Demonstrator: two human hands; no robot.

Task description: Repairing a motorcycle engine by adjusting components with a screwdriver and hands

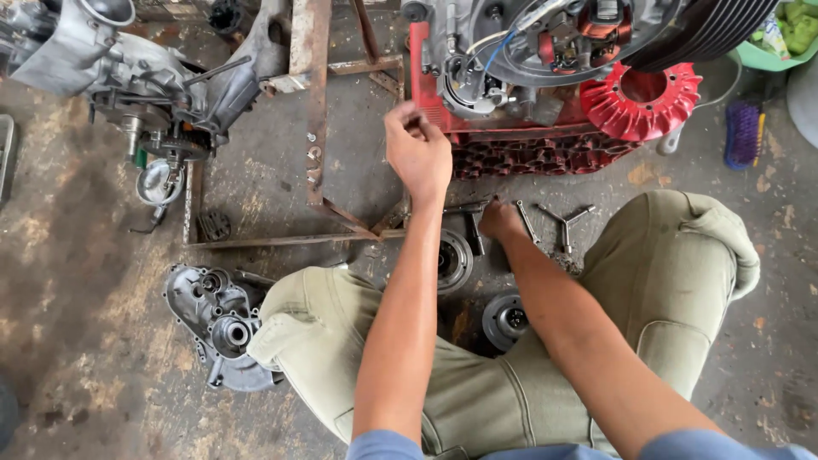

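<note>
My left hand (417,149) is raised in front of the engine (528,51), which sits on a red crate (545,149). Its fingers are curled shut, and I cannot see anything in them. My right hand (501,220) is low on the floor, closed on a dark metal wrench (464,209) whose end sticks out to the left, partly behind my left forearm. A three-armed socket wrench (564,223) lies just right of that hand. Two round clutch-like discs (454,260) (504,319) lie on the floor between my knees.
A grey engine case cover (217,319) lies by my left knee. A second engine (128,77) rests on a rusty steel frame (315,128) at the upper left. A red fan wheel (643,98), a purple brush (743,132) and a green tub (780,38) sit at the upper right.
</note>
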